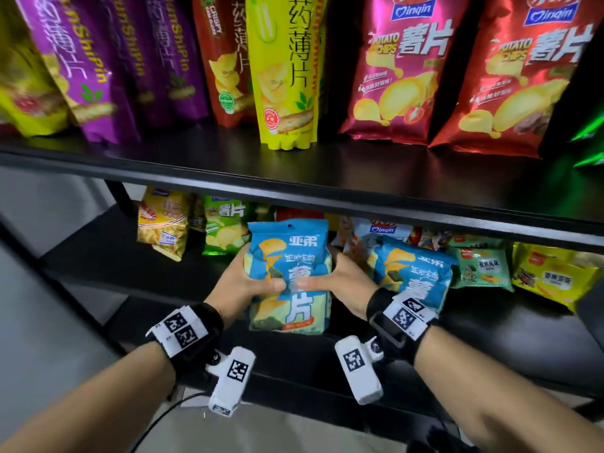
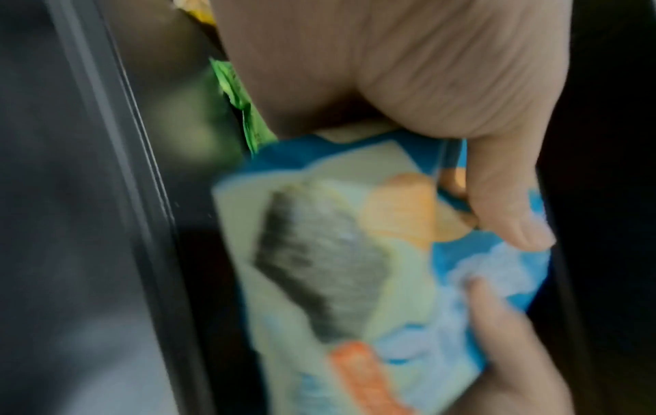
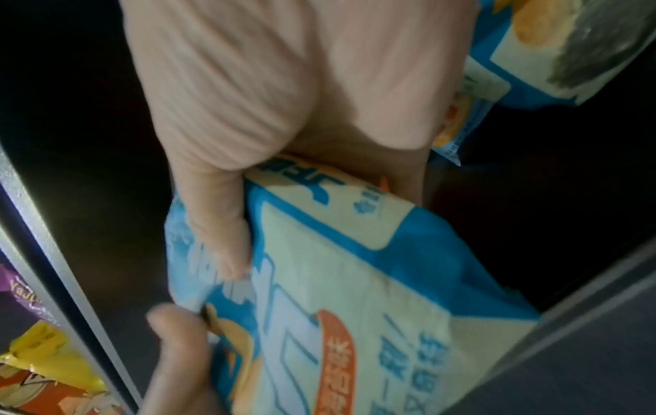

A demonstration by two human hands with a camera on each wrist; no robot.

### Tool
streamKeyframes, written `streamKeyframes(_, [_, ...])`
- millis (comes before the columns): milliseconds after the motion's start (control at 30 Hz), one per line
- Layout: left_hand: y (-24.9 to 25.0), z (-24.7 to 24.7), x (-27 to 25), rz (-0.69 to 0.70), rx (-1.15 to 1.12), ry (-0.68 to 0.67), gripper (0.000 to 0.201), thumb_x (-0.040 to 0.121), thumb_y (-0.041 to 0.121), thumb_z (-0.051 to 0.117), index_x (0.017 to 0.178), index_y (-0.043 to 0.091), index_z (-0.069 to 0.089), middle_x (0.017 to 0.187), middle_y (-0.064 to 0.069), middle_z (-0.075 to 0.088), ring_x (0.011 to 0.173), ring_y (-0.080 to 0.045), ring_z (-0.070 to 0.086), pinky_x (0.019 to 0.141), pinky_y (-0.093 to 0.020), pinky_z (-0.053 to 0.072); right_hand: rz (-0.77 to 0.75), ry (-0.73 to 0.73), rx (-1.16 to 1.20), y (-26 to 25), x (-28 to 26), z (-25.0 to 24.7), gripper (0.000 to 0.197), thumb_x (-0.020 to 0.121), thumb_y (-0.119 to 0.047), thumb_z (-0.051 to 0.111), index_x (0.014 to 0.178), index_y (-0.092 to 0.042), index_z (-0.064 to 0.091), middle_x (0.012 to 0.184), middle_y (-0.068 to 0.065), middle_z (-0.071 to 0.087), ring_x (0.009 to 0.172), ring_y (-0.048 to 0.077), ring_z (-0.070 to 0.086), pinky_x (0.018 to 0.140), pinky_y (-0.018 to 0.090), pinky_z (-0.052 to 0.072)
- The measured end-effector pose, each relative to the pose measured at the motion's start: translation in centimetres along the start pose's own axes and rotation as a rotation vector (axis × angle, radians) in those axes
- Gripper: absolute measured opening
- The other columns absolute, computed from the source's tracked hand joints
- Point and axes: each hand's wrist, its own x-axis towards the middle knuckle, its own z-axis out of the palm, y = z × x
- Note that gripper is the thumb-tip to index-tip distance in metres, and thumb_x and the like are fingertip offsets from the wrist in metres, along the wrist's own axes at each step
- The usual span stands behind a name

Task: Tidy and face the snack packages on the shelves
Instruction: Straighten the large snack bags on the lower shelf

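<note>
My left hand (image 1: 242, 282) and right hand (image 1: 340, 279) both clasp the blue bag (image 1: 289, 276) mid-frame; I'd seat it upright, label forward, beside its twin (image 1: 415, 273).

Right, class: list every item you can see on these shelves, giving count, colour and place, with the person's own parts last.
Tall purple snack bags: several, upper shelf, left.
Tall yellow pouch: one, upper shelf, centre.
Red foil potato chip bags: two, upper shelf, right.
Blue chip bag: one, upright, lower shelf, held.
Second blue chip bag: one, to its right.
Small green packet: one, lower right.
Black shelf edge: one, across the middle.
Left hand: grips the blue bag's left side.
Right hand: grips its right side.
</note>
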Motion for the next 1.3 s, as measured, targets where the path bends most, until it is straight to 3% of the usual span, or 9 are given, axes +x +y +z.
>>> streamKeyframes(100, [0.9,1.6,-0.5,0.033,-0.041,0.203,0.054,0.064,0.019,0.086,0.112,0.022,0.06,0.097,0.012,0.078,0.092,-0.011,0.074,0.071,-0.021,0.059,-0.04,0.005,-0.005,0.4,-0.6,0.4,0.069,0.064,-0.008,0.084,0.128,-0.013,0.058,0.12,0.011,0.071,0.112,0.031,0.068,0.1,0.055,0.05])
streamKeyframes(267, [1.2,3.2,-0.7,0.06,-0.096,0.306,0.025,0.077,0.03,0.078,0.094,0.012,0.077,0.092,-0.012,0.076,0.068,-0.021,0.071,0.06,-0.031,0.057,-0.068,-0.02,0.026,0.5,-1.1,0.3,0.063,0.071,-0.002,0.081,0.128,-0.014,0.059,0.121,0.01,0.071,0.112,0.03,0.068,0.098,0.048,0.053])
streamKeyframes(467, [1.6,2.4,-0.1,-0.181,-0.092,0.203,0.08,0.077,0.043,0.077,0.144,0.011,0.048,0.133,-0.01,0.066,0.12,-0.03,0.064,0.108,-0.051,0.046,0.001,0.068,0.127,0.6,-1.1,0.1,0.039,0.08,-0.008,0.078,0.118,-0.015,0.07,0.115,0.007,0.074,0.108,0.027,0.07,0.094,0.042,0.055])
streamKeyframes(600, [1.8,1.4,-1.2,-0.223,0.066,-0.089,0.08,0.076,0.024,0.08,0.145,0.025,0.037,0.138,-0.001,0.063,0.123,-0.022,0.063,0.104,-0.042,0.051,0.093,0.156,0.139,-0.1,-0.9,-0.7,0.03,0.076,-0.027,0.082,0.103,-0.016,0.078,0.111,0.006,0.076,0.106,0.025,0.07,0.105,0.048,0.048])
streamKeyframes(733, [1.8,2.0,-1.2,-0.248,0.126,0.053,0.074,0.081,0.016,0.081,0.142,0.019,0.041,0.126,0.0,0.07,0.111,-0.018,0.07,0.093,-0.034,0.055,0.249,0.174,0.204,-0.2,-0.7,-0.4,0.066,0.071,-0.046,0.083,0.126,-0.014,0.065,0.128,0.013,0.066,0.12,0.032,0.062,0.108,0.051,0.045])
streamKeyframes(900, [2.5,1.9,-0.7,-0.401,0.012,0.166,0.045,0.09,0.035,0.07,0.128,0.013,0.057,0.112,-0.008,0.076,0.095,-0.026,0.075,0.073,-0.04,0.061,0.381,-0.022,0.299,-0.5,-0.9,-0.6,0.018,0.084,-0.032,0.07,0.097,-0.021,0.077,0.104,0.012,0.076,0.087,0.029,0.075,0.066,0.039,0.06])
streamKeyframes(1067, [3.1,1.6,-1.0,-0.493,0.061,0.099,0.044,0.093,0.053,0.057,0.113,0.017,0.073,0.107,-0.012,0.077,0.092,-0.031,0.071,0.069,-0.038,0.056,0.476,-0.016,0.266,-1.8,-0.3,-1.4,0.026,0.065,-0.037,0.078,0.082,-0.017,0.081,0.088,0.009,0.076,0.072,0.023,0.073,0.056,0.03,0.057])
streamKeyframes(1133, [3.4,1.6,-0.9,-0.47,0.11,0.124,0.043,0.094,0.05,0.058,0.112,0.014,0.072,0.097,-0.011,0.078,0.077,-0.028,0.071,0.059,-0.033,0.055,0.48,-0.007,0.274,-2.2,-0.3,-1.3,0.022,0.07,-0.034,0.076,0.081,-0.016,0.081,0.085,0.008,0.076,0.07,0.023,0.073,0.056,0.03,0.058])
streamKeyframes(1300, [3.7,0.5,-0.7,-0.103,0.676,0.324,0.045,0.09,0.038,0.072,0.131,0.023,0.061,0.103,0.006,0.07,0.093,-0.008,0.067,0.08,-0.022,0.052,0.318,0.149,0.28,-2.2,-0.3,0.1,0.02,0.085,-0.014,0.072,0.104,-0.01,0.075,0.102,0.013,0.077,0.086,0.025,0.075,0.075,0.037,0.062])
